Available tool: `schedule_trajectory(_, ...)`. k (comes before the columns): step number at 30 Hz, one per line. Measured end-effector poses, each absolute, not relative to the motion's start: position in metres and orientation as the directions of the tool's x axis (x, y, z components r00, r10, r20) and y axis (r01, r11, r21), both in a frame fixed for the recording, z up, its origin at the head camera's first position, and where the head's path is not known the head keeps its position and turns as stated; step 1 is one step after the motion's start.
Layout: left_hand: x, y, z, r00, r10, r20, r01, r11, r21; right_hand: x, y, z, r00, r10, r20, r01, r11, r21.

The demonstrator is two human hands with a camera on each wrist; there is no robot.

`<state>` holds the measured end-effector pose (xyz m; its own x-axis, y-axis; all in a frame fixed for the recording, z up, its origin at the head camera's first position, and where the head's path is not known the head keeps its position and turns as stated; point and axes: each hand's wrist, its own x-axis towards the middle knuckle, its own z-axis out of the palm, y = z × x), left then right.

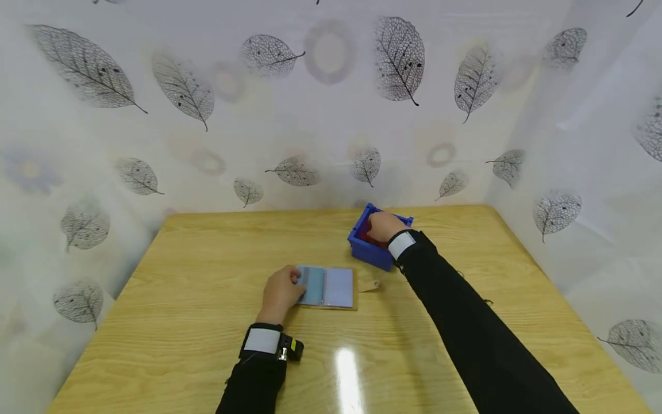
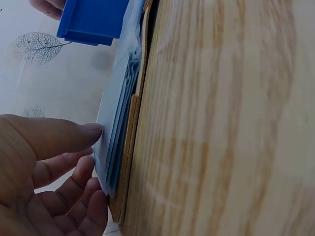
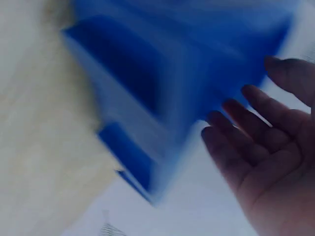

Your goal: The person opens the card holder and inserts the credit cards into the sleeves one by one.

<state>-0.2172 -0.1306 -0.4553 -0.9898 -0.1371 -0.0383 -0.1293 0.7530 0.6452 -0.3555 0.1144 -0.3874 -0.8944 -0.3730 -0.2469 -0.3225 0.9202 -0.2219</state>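
Observation:
An open card holder [image 1: 338, 287] with clear sleeves and a tan leather cover lies on the table. My left hand [image 1: 281, 293] is at its left edge. In the left wrist view the thumb lies on the top sleeve [image 2: 110, 110], and curled fingers touch the sleeve edges from the other side. My right hand [image 1: 385, 226] reaches over a blue plastic bin [image 1: 369, 253], its fingertips partly hidden inside. Something red [image 1: 373, 240] shows within the bin. Blurred in the right wrist view, the loosely bent fingers are by the bin wall with nothing visible between them.
A strap with a snap [image 1: 369, 286] sticks out from the card holder's right side. The wooden table [image 1: 207, 259] meets a leaf-patterned backdrop [image 1: 310, 126] behind and on both sides. The bin stands near the table's back edge.

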Motion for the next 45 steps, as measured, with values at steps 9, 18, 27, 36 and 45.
schedule_trajectory(9, -0.217, -0.130, -0.460, -0.991, -0.131, -0.020, -0.113, 0.760, 0.639, -0.363, 0.118, -0.422, -0.892, -0.288, -0.349, -0.266, 0.958, -0.111)
schedule_trajectory(18, -0.216, -0.129, -0.463, -0.991, -0.137, -0.008, -0.108, 0.745, 0.658, -0.363, 0.118, -0.426, -0.910, -0.331, -0.249, -0.303, 0.942, -0.145)
schedule_trajectory(27, -0.216, -0.127, -0.462, -0.990, -0.140, 0.007, -0.100, 0.743, 0.662, -0.365, 0.121, -0.414, -0.899, -0.400, -0.181, -0.371, 0.912, -0.173)
schedule_trajectory(36, -0.214, -0.121, -0.460, -0.991, -0.134, -0.004, -0.099, 0.715, 0.692, -0.354, 0.126, -0.394, -0.929, -0.326, -0.177, -0.259, 0.912, -0.319)
schedule_trajectory(45, -0.205, -0.109, -0.457, -0.996, -0.093, 0.018, -0.057, 0.741, 0.669, -0.334, 0.130, -0.363, -0.928, -0.373, 0.012, -0.354, 0.868, -0.347)
